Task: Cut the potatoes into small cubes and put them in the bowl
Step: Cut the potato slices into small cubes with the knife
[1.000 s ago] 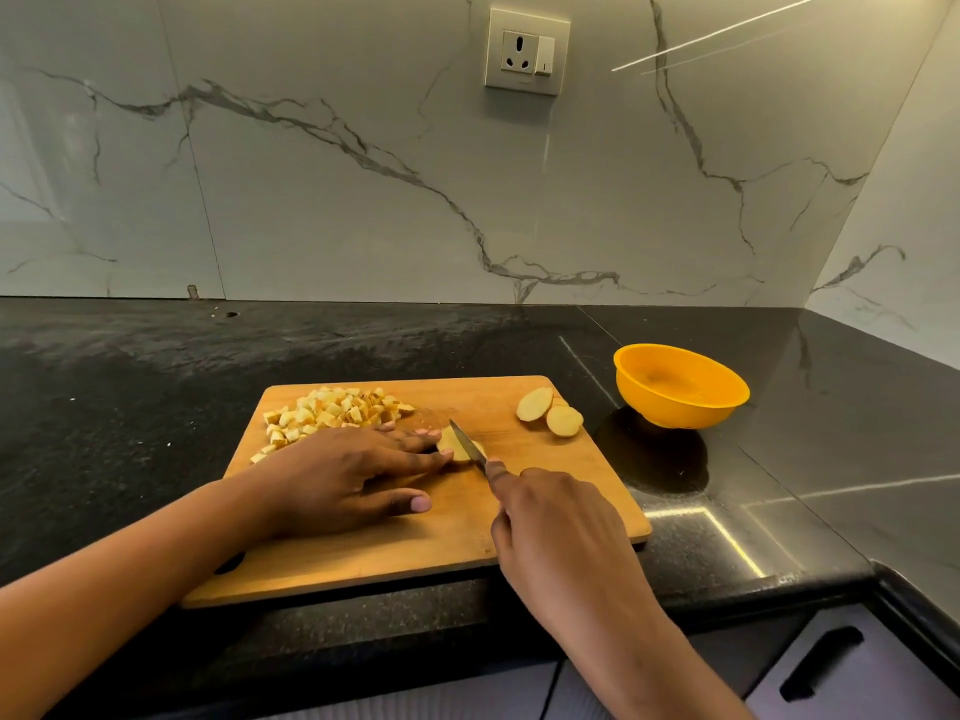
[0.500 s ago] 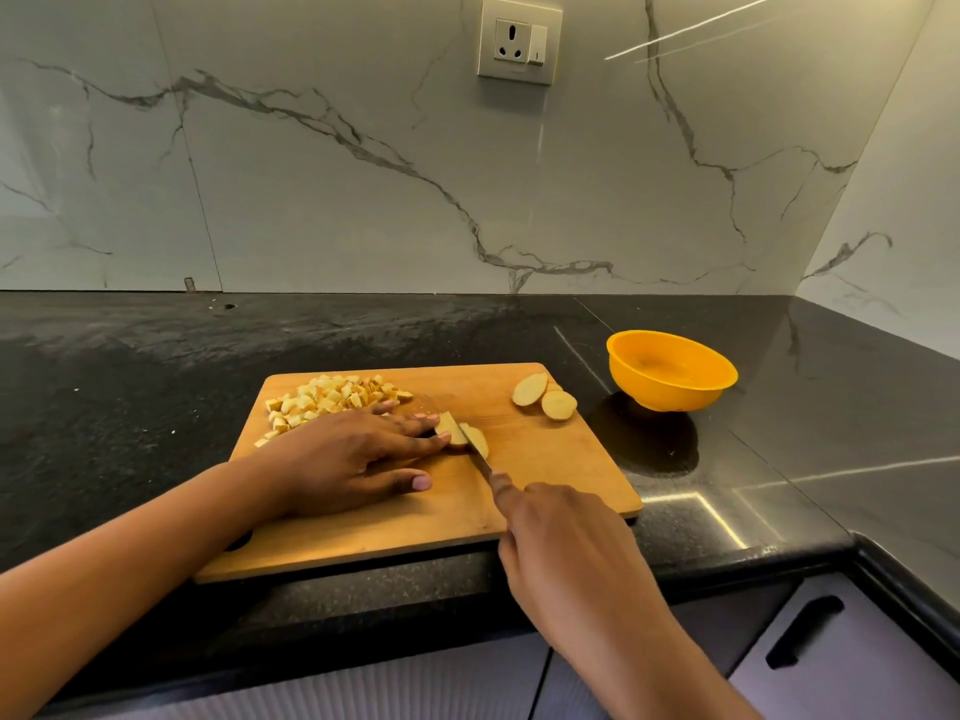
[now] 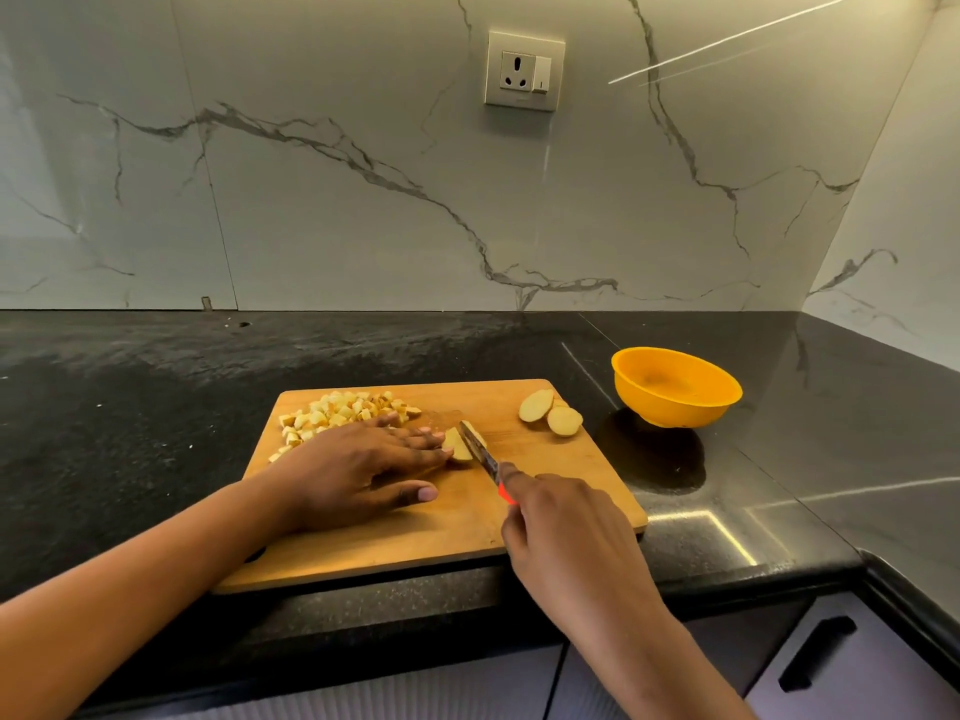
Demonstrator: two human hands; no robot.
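Note:
A wooden cutting board (image 3: 452, 532) lies on the black counter. A pile of small potato cubes (image 3: 340, 413) sits at its far left corner. Two potato slices (image 3: 550, 413) lie at its far right. My left hand (image 3: 358, 470) lies flat on the board, fingertips pressing a potato slice (image 3: 457, 445) in the middle. My right hand (image 3: 561, 527) grips a knife (image 3: 480, 454) with a red handle; its blade is on that slice. An orange bowl (image 3: 675, 389) stands right of the board, with no potato visible in it.
The black stone counter (image 3: 156, 407) stretches left and behind the board, with a marble wall and a socket (image 3: 524, 70) behind. The counter's front edge runs just below the board. Cabinet fronts with a dark handle (image 3: 815, 652) are below right.
The knife blade has shifted slightly over the slice between the frames. My left hand stays on the slice. The view has moved a little.

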